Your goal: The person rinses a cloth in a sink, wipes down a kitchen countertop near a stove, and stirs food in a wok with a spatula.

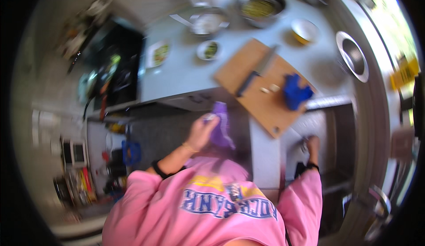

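Note:
My left hand grips a piece of purple cloth in front of the counter's edge. Down over the steel sink is my right hand, blurred and partly turned away; whether it holds anything I cannot tell. A wooden cutting board lies at an angle on the counter with one corner past its edge. On it rest a kitchen knife with a dark handle, a few small pale pieces and a crumpled blue cloth or bag.
Behind the board stand a steel pot with green food, a pan and a yellow-sided bowl. A small bowl and a plate hold green food. A dark cooktop is at left, a strainer by the window.

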The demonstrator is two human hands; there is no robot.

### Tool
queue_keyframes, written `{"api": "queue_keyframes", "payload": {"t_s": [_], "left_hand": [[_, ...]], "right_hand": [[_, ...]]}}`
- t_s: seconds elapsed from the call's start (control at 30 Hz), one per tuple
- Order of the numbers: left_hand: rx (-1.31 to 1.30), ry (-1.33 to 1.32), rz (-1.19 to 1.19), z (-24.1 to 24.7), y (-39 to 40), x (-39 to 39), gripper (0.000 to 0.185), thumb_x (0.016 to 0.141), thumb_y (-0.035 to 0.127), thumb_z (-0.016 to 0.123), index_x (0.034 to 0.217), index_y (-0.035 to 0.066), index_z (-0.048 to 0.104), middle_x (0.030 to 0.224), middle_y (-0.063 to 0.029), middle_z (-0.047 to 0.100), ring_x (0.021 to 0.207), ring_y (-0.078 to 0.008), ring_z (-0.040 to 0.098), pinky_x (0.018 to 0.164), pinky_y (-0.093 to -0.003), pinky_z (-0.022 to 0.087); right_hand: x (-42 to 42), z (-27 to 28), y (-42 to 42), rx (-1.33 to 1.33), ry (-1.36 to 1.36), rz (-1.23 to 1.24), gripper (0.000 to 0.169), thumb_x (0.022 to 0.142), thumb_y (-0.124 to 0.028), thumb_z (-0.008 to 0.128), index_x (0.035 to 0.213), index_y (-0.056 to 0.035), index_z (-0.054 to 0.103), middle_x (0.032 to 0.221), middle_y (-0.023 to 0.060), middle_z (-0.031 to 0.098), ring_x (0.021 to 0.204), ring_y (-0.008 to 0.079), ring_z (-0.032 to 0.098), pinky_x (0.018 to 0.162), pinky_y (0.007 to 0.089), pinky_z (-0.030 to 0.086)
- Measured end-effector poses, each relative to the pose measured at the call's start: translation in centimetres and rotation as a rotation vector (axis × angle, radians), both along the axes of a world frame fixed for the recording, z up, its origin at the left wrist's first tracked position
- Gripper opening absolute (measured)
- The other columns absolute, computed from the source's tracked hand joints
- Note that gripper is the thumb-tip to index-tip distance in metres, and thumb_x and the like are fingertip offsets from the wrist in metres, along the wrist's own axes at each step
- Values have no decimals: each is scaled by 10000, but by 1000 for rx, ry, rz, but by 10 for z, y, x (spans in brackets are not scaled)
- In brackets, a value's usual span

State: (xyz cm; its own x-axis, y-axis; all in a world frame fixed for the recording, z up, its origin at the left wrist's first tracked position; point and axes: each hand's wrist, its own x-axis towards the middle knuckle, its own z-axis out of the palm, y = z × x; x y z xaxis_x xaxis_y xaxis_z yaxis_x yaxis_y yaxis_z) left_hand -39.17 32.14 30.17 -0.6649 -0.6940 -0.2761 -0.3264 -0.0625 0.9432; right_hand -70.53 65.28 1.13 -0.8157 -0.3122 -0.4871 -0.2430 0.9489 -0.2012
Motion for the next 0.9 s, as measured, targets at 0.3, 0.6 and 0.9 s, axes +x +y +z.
{"api": "queue_keyframes", "payload": {"t_s": [0.3, 0.6, 0.9], "left_hand": [[652, 538, 265, -7, -39, 53, 296, 920, 280, 437, 991, 13, 544, 928, -138, 625, 846, -186, 608, 762, -303, 495], [605, 634, 286, -42, -82, 169, 365, 696, -12, 458, 1057, -13, 509, 942, -90, 575, 936, -177, 546, 849, -285, 433], [454, 663, 762, -53, -178, 371, 171, 843, 90, 556, 1006, 38, 548, 926, -35, 593, 827, -117, 566, 765, -266, 468]], "right_hand": [[50, 237, -76, -788, 191, -76, 221, 800, -52, 596, 1015, -12, 565, 775, 82, 623, 674, 111, 557, 612, 240, 446], [321, 279, -339, -1129, -1102, 568, 618, 801, -143, 609, 1325, -21, 304, 1208, 113, 469, 1121, 173, 434, 950, 305, 341], [485, 265, -482, -1042, -930, 352, 160, 834, -138, 597, 898, 8, 575, 759, -6, 585, 663, 49, 490, 589, 209, 421]]}}
